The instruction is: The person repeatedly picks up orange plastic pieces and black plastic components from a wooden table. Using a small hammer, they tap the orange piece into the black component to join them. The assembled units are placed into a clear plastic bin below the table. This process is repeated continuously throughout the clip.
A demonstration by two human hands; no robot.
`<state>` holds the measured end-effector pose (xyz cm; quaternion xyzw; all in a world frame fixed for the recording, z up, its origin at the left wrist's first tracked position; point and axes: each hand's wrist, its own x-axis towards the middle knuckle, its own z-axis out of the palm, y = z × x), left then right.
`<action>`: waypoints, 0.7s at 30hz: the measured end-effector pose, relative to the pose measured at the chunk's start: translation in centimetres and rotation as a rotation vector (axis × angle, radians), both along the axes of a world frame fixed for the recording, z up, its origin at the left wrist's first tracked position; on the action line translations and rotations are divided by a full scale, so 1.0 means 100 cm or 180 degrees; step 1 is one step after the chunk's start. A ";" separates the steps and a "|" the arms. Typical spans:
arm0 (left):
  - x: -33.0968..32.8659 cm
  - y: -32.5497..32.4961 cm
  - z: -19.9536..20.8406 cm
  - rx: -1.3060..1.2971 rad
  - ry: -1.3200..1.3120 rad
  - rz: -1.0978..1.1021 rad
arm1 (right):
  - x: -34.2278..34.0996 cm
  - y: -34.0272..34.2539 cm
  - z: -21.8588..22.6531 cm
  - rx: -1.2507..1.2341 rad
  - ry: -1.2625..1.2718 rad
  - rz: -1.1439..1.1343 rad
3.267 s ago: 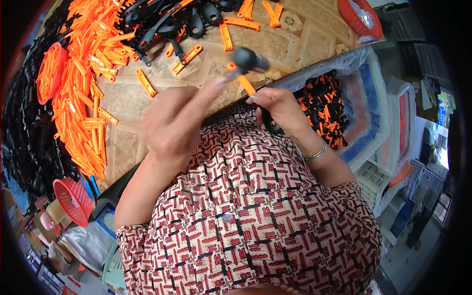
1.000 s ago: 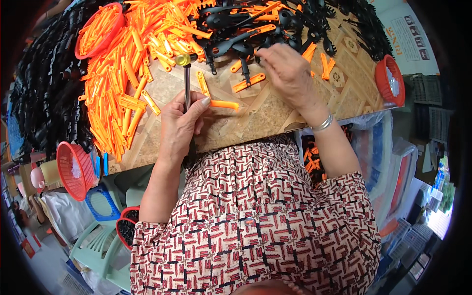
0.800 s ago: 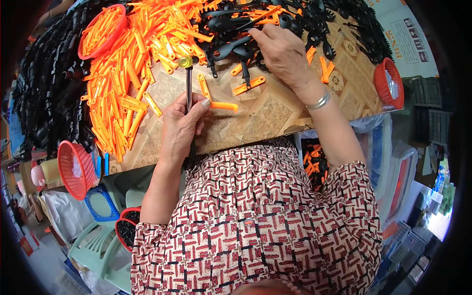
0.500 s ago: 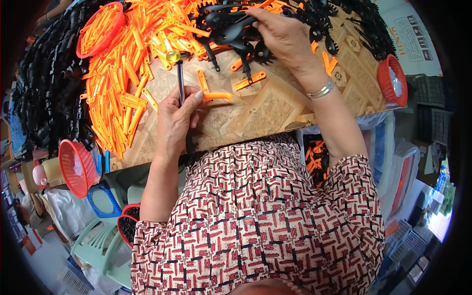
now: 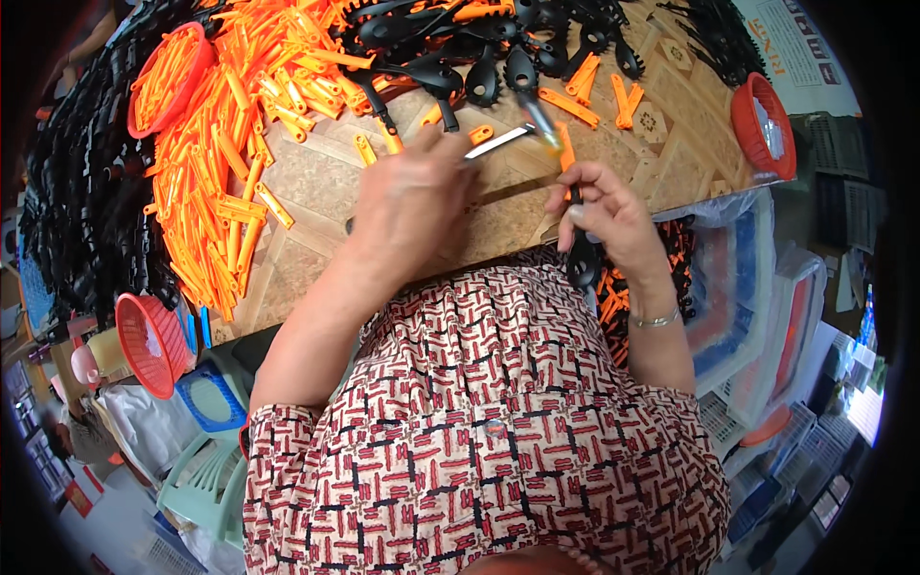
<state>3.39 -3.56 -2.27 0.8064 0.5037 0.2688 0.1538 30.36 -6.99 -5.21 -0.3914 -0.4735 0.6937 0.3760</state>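
My left hand (image 5: 407, 206), blurred by motion, is closed around a small hammer with a shiny metal shaft (image 5: 500, 142). The hammer's head (image 5: 546, 129), smeared too, ends in a yellow face beside an orange handle (image 5: 566, 153). That handle points away from me and belongs to a black kitchen utensil (image 5: 582, 261). My right hand (image 5: 606, 213) pinches the utensil where black meets orange, its rounded head hanging down at the table's near edge. Whether hammer and handle touch I cannot tell.
A large heap of orange handles (image 5: 206, 192) covers the table's left side. Black utensil heads (image 5: 482, 79) lie at the far middle. Red baskets stand at the far left (image 5: 199, 81), near left (image 5: 158, 355) and right edge (image 5: 767, 144). Finished-looking orange-and-black pieces (image 5: 613, 297) lie below the edge.
My right hand has come from the black pile back to the table's near edge, now with a utensil. My left hand has swung the hammer rightward and across toward it.
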 end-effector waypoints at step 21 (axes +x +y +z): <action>0.041 0.004 0.000 -0.3145 -0.2257 -0.0104 | -0.028 -0.077 -0.018 -0.1417 -0.0026 -0.1320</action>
